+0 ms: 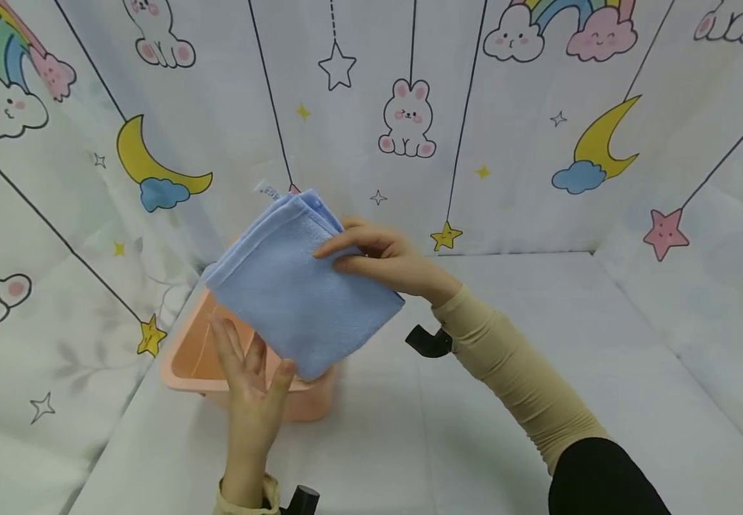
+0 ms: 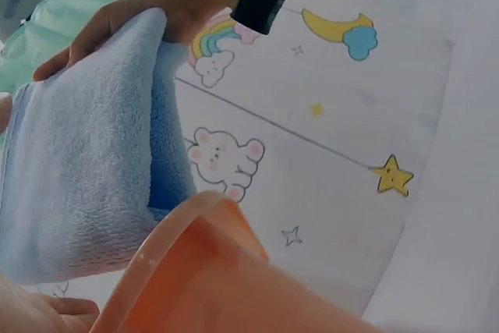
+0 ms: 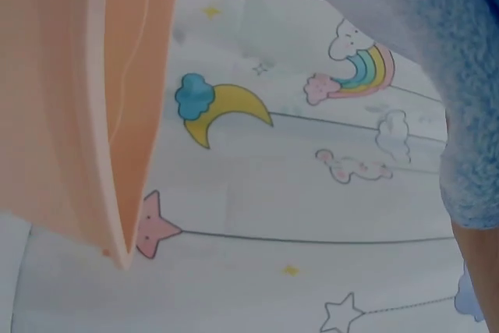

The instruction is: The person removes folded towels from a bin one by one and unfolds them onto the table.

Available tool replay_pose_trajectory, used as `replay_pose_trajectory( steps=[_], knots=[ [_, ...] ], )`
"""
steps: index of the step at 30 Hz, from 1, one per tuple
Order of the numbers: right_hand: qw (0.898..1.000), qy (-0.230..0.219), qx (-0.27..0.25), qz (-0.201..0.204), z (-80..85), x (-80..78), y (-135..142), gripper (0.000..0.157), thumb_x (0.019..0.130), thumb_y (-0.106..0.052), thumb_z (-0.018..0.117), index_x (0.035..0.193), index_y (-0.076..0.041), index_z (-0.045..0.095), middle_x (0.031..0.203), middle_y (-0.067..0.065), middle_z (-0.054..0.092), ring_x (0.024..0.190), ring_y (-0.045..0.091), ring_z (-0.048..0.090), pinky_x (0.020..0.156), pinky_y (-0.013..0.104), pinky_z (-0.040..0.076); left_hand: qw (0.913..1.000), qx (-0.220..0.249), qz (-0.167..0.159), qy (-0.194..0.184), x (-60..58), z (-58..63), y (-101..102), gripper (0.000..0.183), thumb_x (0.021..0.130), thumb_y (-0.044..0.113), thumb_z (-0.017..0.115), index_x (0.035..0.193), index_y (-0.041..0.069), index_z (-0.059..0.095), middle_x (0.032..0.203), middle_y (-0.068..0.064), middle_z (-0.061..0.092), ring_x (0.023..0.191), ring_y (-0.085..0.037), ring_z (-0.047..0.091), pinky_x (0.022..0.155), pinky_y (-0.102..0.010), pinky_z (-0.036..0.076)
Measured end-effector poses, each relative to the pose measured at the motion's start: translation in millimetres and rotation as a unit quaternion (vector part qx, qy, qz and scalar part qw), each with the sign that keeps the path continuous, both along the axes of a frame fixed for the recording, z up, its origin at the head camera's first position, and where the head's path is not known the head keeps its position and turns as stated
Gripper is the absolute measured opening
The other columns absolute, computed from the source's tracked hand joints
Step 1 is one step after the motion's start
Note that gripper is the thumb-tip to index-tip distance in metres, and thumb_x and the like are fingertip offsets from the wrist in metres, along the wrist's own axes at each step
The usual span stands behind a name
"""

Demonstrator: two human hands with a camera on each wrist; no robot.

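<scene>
Propping the cloth [image 1: 300, 293] with that splayed left hand [image 1: 252, 386] helps imo, while the right hand [image 1: 387, 259] grips its edge.

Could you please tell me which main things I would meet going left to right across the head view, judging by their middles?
Printed yellow star at lower left, left grip, folded blue cloth, right grip, printed pink star at right.

I have a smooth white surface [image 1: 506, 415] before me, and a peach plastic basin [image 1: 312, 406] stands upright on its left part.
</scene>
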State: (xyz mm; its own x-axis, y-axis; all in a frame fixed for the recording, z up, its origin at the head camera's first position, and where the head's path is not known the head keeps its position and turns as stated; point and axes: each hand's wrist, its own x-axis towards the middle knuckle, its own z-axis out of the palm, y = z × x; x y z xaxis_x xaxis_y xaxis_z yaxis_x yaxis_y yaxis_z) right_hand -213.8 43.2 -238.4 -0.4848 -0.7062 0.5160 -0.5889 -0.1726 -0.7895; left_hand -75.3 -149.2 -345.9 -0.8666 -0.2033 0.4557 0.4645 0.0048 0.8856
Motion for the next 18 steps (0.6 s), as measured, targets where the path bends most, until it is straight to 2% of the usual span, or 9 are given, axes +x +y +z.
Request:
replay_pose_trajectory(
  steps=[3,5,7,9,13,16,18],
  knots=[
    [0.999,-0.033,-0.027,-0.018,-5.4,5.6,15.8,0.042,0.087,0.003,0.056,0.102,-0.034,0.069,0.121,0.001,0.055,0.108,0.021,0.051,0.081,0.030,0.049,0.9919,0.087,-0.084,0.038,-2.0,0.7,3.9,0.098,0.090,0.010,0.059,0.147,0.035,-0.016,0.156,-0.008,-0.018,0.139,-0.031,0.030,0.110,-0.034,0.035],
    [0.997,-0.055,-0.044,-0.037,-10.3,9.2,26.9,0.043,0.088,0.002,0.056,0.101,-0.036,0.069,0.121,-0.003,0.055,0.107,0.019,0.052,0.078,0.028,0.051,0.9828,0.119,-0.130,0.055,-4.8,0.6,7.3,0.098,0.089,0.010,0.061,0.147,0.034,-0.014,0.157,-0.012,-0.014,0.135,-0.024,0.037,0.101,-0.025,0.042],
    [0.994,-0.068,-0.060,-0.056,-15.6,12.2,37.6,0.043,0.088,0.002,0.056,0.100,-0.037,0.069,0.118,-0.006,0.055,0.105,0.016,0.053,0.075,0.026,0.051,0.9792,0.118,-0.156,0.055,-8.5,1.5,11.3,0.098,0.087,0.009,0.063,0.149,0.031,-0.010,0.157,-0.014,-0.007,0.132,-0.019,0.040,0.100,-0.024,0.043],
    [0.992,-0.075,-0.069,-0.073,-20.4,14.2,47.9,0.041,0.088,0.001,0.056,0.101,-0.036,0.069,0.115,-0.006,0.055,0.102,0.015,0.052,0.074,0.025,0.051,0.9792,0.096,-0.174,0.039,-11.7,1.9,15.8,0.096,0.086,0.006,0.063,0.150,0.028,-0.004,0.156,-0.016,0.006,0.127,-0.016,0.042,0.098,-0.021,0.043],
    [0.988,-0.088,-0.060,-0.113,-26.3,17.3,68.2,0.040,0.089,-0.001,0.056,0.102,-0.037,0.069,0.121,-0.006,0.054,0.101,0.014,0.053,0.073,0.025,0.051,0.9751,0.059,-0.213,0.016,-18.4,1.5,25.9,0.089,0.084,-0.003,0.063,0.151,0.020,0.010,0.140,-0.012,0.035,0.118,-0.014,0.047,0.096,-0.020,0.044],
    [0.982,-0.105,-0.043,-0.149,-28.2,21.0,82.7,0.039,0.090,-0.002,0.056,0.102,-0.037,0.068,0.120,-0.007,0.055,0.097,0.013,0.055,0.070,0.026,0.052,0.9701,0.064,-0.234,-0.002,-22.9,0.7,33.3,0.087,0.080,-0.009,0.064,0.149,0.018,0.018,0.130,-0.009,0.041,0.113,-0.014,0.049,0.094,-0.021,0.045],
    [0.978,-0.115,-0.037,-0.167,-30.4,23.3,91.1,0.038,0.090,-0.003,0.056,0.102,-0.036,0.068,0.118,-0.007,0.056,0.093,0.013,0.058,0.067,0.027,0.053,0.9691,0.061,-0.238,-0.019,-24.8,0.8,37.4,0.088,0.079,-0.009,0.065,0.149,0.018,0.020,0.132,-0.009,0.039,0.113,-0.014,0.049,0.094,-0.020,0.045]
  ],
)
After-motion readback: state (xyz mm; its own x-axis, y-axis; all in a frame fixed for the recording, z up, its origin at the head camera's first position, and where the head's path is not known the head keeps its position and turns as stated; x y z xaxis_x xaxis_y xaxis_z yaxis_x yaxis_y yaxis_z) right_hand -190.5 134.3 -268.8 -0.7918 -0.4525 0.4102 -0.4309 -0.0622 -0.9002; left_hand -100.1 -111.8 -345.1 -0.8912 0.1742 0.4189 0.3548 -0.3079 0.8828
